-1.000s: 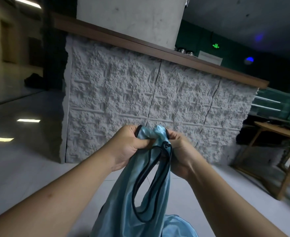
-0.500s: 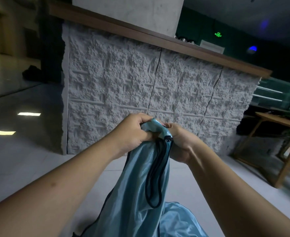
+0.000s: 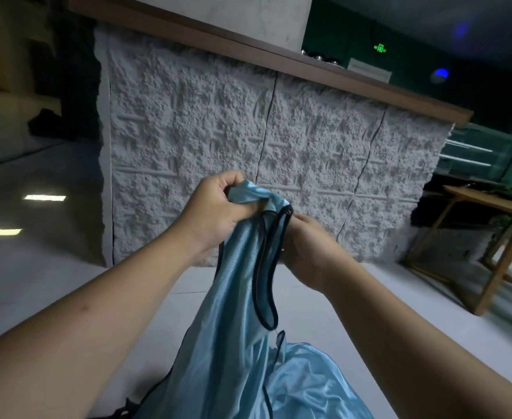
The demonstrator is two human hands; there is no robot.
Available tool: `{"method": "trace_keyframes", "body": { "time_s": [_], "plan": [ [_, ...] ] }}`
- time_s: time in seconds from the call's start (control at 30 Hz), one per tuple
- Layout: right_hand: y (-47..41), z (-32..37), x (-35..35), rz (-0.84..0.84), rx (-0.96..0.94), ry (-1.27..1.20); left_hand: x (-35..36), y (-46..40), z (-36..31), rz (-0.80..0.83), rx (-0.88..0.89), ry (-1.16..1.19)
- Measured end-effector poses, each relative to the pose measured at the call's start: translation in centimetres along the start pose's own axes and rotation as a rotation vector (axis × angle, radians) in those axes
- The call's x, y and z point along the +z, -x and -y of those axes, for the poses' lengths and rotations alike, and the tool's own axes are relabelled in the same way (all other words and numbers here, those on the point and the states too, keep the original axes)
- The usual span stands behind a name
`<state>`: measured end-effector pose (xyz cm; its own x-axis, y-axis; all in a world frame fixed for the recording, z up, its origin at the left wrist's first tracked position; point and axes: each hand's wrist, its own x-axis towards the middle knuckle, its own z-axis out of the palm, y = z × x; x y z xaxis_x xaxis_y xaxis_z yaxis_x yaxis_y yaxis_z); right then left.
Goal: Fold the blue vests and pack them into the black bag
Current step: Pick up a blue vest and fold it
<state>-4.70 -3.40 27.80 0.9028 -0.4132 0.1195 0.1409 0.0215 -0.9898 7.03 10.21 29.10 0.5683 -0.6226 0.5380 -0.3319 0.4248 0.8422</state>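
Note:
A light blue vest (image 3: 236,297) with black trim hangs in front of me, held up at its top. My left hand (image 3: 215,213) grips the bunched top of the fabric with curled fingers. My right hand (image 3: 306,246) holds the vest's right side beside the black-edged armhole loop. More blue fabric (image 3: 309,385) lies piled below, at the bottom of the view. The black bag is hidden; only a dark scrap shows at the bottom edge.
A rough white stone-faced counter (image 3: 248,152) with a brown wooden top stands straight ahead. A wooden table (image 3: 490,237) stands at the right. Pale tiled floor (image 3: 37,282) stretches left and below. A dark object lies on the floor at far left.
The black-trimmed armhole loop has narrowed and hangs straighter. My left hand has shifted over the vest's top; my right hand now sits lower beside it.

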Motion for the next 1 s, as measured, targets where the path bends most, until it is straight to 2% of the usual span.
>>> {"method": "trace_keyframes", "body": {
  "time_s": [0.07,0.23,0.33,0.4,0.47,0.57,0.63,0.67,0.77,0.87,0.93,1.0],
  "plan": [
    [1.1,-0.4,-1.3,-0.007,-0.064,0.112,-0.7,0.0,-0.4,-0.049,-0.019,0.056],
    [3.8,-1.7,-2.6,0.4,0.008,0.813,-1.3,-0.4,-1.2,-0.069,-0.012,0.079],
    [4.2,-3.5,-1.3,0.519,0.002,1.039,-0.9,-0.5,-1.3,-0.054,-0.003,0.084],
    [3.9,-5.1,-0.6,0.501,0.005,1.234,-1.0,-0.6,-1.3,-0.049,0.001,0.088],
    [3.4,-5.9,-0.1,0.398,0.006,1.358,-1.2,-0.7,-1.1,-0.042,0.006,0.072],
    [3.3,-4.8,-0.8,0.305,-0.09,1.33,-2.2,-1.1,-0.8,-0.09,-0.011,0.051],
    [3.2,-3.1,-2.1,0.266,-0.088,1.288,-3.6,-1.4,-0.2,-0.168,-0.03,0.036],
    [3.2,-2.5,-2.9,0.242,-0.068,1.194,-4.3,-1.6,0.1,-0.196,-0.035,0.014],
    [3.2,-1.7,-4.5,0.192,-0.024,0.667,-5.8,-1.9,1.5,-0.242,-0.041,-0.133],
    [3.1,-1.6,-5.1,0.133,-0.007,0.374,-6.2,-1.9,2.7,-0.278,-0.061,-0.216],
    [2.9,-1.4,-5.1,0.128,0.01,0.241,-5.9,-1.7,3.1,-0.288,-0.136,-0.176],
    [3.0,-0.9,-5.1,0.14,0.034,0.126,-5.6,-1.5,3.5,-0.295,-0.313,-0.012]
  ]
}}
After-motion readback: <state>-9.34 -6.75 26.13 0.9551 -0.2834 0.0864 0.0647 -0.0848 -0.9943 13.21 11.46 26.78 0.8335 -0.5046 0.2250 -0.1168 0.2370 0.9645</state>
